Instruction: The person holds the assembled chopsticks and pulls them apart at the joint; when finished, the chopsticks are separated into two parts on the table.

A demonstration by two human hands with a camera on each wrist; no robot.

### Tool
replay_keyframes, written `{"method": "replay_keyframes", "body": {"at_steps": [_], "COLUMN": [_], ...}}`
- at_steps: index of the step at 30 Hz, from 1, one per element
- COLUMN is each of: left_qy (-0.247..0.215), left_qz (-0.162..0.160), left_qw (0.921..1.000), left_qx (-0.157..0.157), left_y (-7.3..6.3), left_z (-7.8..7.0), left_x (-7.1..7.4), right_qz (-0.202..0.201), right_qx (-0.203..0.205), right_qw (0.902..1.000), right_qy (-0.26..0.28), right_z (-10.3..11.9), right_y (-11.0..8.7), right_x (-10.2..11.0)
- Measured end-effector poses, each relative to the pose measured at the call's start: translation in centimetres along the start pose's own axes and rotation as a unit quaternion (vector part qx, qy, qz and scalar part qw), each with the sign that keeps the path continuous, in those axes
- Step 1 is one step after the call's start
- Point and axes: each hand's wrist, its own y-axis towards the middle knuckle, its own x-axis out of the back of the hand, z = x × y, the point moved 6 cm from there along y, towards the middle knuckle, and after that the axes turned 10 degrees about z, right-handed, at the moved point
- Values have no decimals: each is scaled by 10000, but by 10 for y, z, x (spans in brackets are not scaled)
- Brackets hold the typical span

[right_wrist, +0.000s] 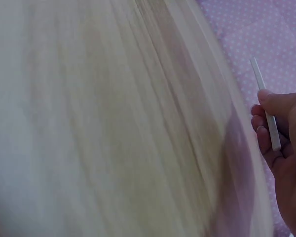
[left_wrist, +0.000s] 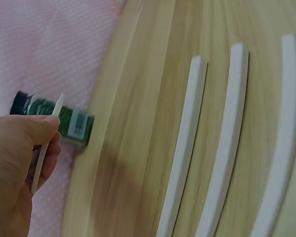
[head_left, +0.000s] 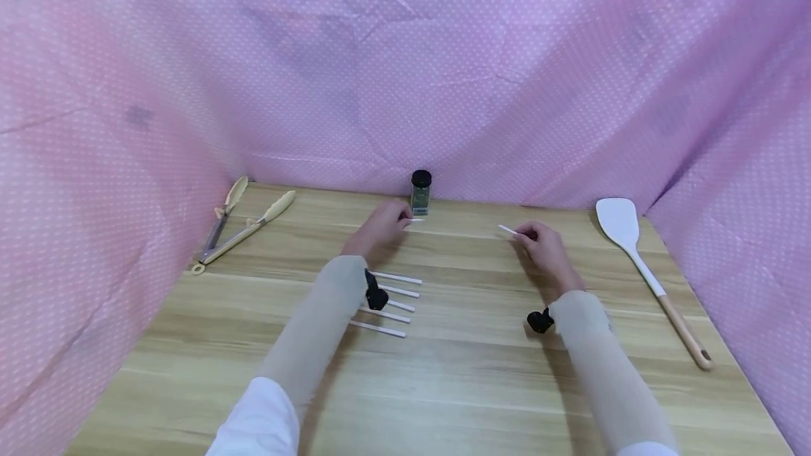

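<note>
As both seem light, stiff and snappable, we log: white stick, left hand pinching; second stick, right hand pinching; best held mid-length.

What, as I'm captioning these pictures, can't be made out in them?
Left ends of the loose sticks: head view, behind the left arm.
Three sticks' lower ends: left wrist view, past the bottom edge.
Print on the jar: head view, too small.
Part of the right hand: right wrist view, past the right edge.
</note>
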Motion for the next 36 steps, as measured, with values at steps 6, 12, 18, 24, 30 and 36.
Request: {"method": "replay_keyframes", "body": {"at_steps": [6,12,18,24,30,36], "left_qy": [418,687,597,562,773,795], "left_qz": [54,109,166,190,209,250], "left_qw": [9991,9974,9979,9981,9967,9961], "left_qx": [46,172,173,171,140,273], "left_y": [23,37,50,60,65,65], "left_z": [-20,-35,-38,-38,-42,-45], "left_x": [-17,-31,-48,-59,-64,-67], "right_qz": [170,319,473,577,584,536], "right_qx": [-197,-361,-362,-278,-220,-50], "right_qw": [9993,9974,9973,9975,9979,9985], "right_qy": [279,539,420,293,160,-111], "right_z": [0,6,9,13,13,13], "right_y": [12,23,35,41,45,51], "right_x": [-12,-19,-27,-34,-38,-41]}}
